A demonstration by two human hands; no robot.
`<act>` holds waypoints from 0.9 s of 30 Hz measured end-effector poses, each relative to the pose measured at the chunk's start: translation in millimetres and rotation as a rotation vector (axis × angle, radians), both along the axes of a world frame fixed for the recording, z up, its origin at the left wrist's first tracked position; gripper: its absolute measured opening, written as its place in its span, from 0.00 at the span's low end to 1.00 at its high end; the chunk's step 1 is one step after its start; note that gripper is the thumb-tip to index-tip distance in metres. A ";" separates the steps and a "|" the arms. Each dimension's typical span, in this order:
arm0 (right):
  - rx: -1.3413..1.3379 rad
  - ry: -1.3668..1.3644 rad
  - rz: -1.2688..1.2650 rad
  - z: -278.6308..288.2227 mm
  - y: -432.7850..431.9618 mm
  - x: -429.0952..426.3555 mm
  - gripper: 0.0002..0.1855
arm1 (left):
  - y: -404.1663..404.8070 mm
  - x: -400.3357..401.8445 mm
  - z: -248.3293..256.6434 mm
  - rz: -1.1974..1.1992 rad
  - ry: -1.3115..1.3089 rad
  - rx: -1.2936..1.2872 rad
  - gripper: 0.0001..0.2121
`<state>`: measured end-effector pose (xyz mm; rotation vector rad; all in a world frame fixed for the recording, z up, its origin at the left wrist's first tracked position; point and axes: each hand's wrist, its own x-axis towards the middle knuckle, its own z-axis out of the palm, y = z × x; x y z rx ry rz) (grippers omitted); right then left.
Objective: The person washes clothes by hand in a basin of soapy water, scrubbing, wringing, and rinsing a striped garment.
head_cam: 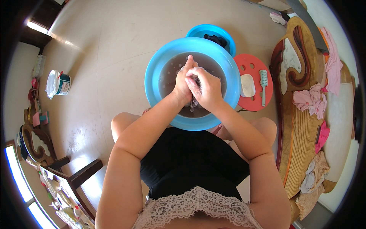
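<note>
My left hand [183, 78] and my right hand [208, 88] are pressed together above a blue plastic basin [154, 71]. Between them is a dark, soapy cloth [197, 81], mostly hidden by my fingers. The right hand curls over the cloth, while the left holds against it with its fingers pointing away from me. Foam clings to both hands and to the cloth hanging below them. Murky grey-brown water [171, 65] with bubbles fills the basin.
Behind the basin stands a smaller blue basin [197, 27] with dark fabric [216, 39]. A red stool [251, 61] at right bears a white soap bar [247, 85] and a pale green brush [263, 86]. A white bucket [58, 83] is left; a carved wooden sofa [297, 128] with clothes lines the right.
</note>
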<state>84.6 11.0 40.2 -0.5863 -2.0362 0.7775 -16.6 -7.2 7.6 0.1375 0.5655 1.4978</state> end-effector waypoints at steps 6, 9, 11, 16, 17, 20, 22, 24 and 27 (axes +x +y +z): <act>0.022 -0.004 -0.089 -1.1 13.4 2.2 0.07 | -4.9 16.1 22.1 0.055 0.148 -0.185 0.15; 0.066 0.047 -0.130 -3.4 24.0 2.3 0.06 | -6.0 20.2 29.9 0.041 0.200 -0.215 0.17; -0.139 0.031 -0.190 -4.3 32.3 5.4 0.06 | -6.5 22.8 35.2 0.024 0.185 -0.212 0.18; -0.150 0.045 -0.240 -5.3 41.9 8.0 0.07 | -6.8 18.6 25.7 -0.021 0.216 -0.193 0.17; -0.141 0.082 -0.252 -5.0 39.7 7.3 0.07 | -6.1 18.2 25.5 -0.021 0.215 -0.192 0.17; -0.100 0.099 -0.228 0.3 29.2 7.9 0.07 | -3.9 16.9 28.8 0.012 0.208 -0.241 0.17; -0.076 0.087 -0.145 8.0 16.8 7.8 0.08 | -1.3 12.5 26.4 0.029 0.218 -0.291 0.17; -0.019 0.011 -0.051 7.0 4.8 6.7 0.08 | 2.7 8.5 9.3 0.018 0.053 -0.201 0.15; 0.049 -0.062 0.056 -0.8 -5.5 -0.2 0.08 | 0.0 -0.8 -10.8 -0.048 -0.055 -0.034 0.17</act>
